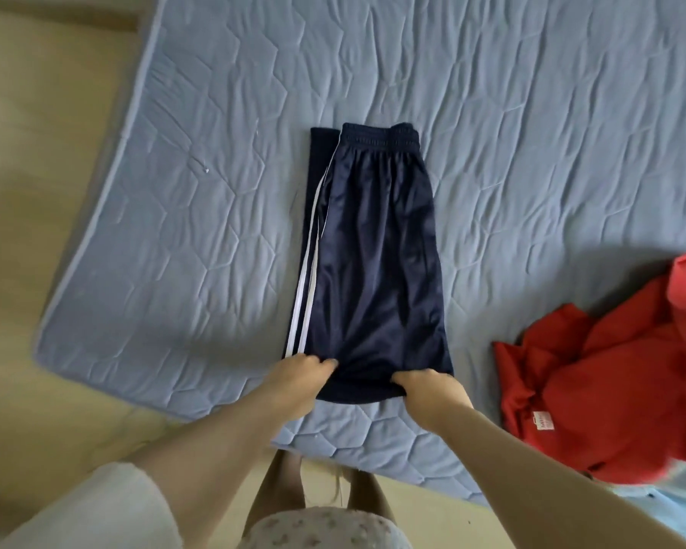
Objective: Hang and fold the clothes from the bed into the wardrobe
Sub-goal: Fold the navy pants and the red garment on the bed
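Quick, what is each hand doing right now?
Left hand: fingers pinch the near hem of the navy shorts.
Right hand: fingers grip the same hem.

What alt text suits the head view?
The left hand and right hand grip the near hem of navy shorts with white side stripes, folded lengthwise on a blue quilted mattress. A crumpled red garment lies to their right.

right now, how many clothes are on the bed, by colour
navy shorts: 1
red heap: 1 (may be more than one piece)
pale blue cloth beside the red heap: 1 (kind unclear)
total: 3
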### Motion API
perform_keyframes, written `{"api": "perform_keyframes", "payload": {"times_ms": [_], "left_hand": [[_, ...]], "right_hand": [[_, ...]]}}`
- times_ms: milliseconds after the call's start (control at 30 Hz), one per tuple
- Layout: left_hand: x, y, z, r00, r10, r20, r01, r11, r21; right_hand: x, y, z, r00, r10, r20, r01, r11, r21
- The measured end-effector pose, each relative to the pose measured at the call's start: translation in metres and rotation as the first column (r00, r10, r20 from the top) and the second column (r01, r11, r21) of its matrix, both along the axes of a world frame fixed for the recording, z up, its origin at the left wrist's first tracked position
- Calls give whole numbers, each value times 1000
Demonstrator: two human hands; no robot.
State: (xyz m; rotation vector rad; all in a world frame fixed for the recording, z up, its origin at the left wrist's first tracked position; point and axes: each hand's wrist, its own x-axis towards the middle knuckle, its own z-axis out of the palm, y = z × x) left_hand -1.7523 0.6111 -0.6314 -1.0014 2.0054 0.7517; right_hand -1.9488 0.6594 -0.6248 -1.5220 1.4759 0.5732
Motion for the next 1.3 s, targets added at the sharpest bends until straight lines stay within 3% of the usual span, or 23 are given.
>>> {"api": "perform_keyframes", "payload": {"times_ms": [133, 233, 300, 400, 567, 700, 800, 900, 967, 1033, 1133, 1233, 1300], "left_hand": [[0, 8, 29, 992, -36, 120, 0, 959, 282], [4, 13, 43, 968, 61, 244, -170, 875, 454], [9, 13, 46, 952, 125, 278, -253, 831, 495], [15, 3, 45, 960, 203, 193, -267, 874, 406], [12, -48, 46, 936, 353, 8, -339, 892, 299], [-5, -112, 61, 893, 418, -168, -384, 901, 204], [-16, -159, 72, 849, 432, -304, -439, 897, 48], [-23, -186, 64, 667, 522, -532, -673, 728, -130], [-26, -186, 52, 532, 604, -594, -810, 567, -149], [-26, -171, 34, 451, 722, -525, -874, 477, -95], [-18, -138, 2, 392, 836, -384, -903, 430, 16], [-9, -113, -26, 163, 963, -216, -978, 186, 94], [-5, -103, -43, 7, 991, -135, -989, 27, 147]], "right_hand": [[8, 23, 16, 995, 33, 96, -51, 980, 191], [13, 41, 22, 982, 2, 190, -58, 955, 291], [14, 47, 26, 978, -28, 206, -41, 945, 325], [11, 40, 28, 977, -105, 186, 45, 953, 298], [-7, -12, 35, 969, -225, 99, 214, 971, 108], [-25, -72, 55, 964, -265, -8, 258, 944, -205], [-34, -115, 62, 952, -306, -31, 258, 849, -461], [-38, -142, 56, 894, -448, 16, 362, 700, -615], [-37, -144, 48, 817, -576, 36, 481, 647, -592], [-34, -133, 33, 728, -685, 38, 610, 622, -491], [-32, -107, 0, 580, -813, 47, 794, 552, -254], [-30, -89, -28, 390, -919, 53, 921, 388, -43], [-27, -83, -43, 267, -959, 98, 963, 269, 15]]}}
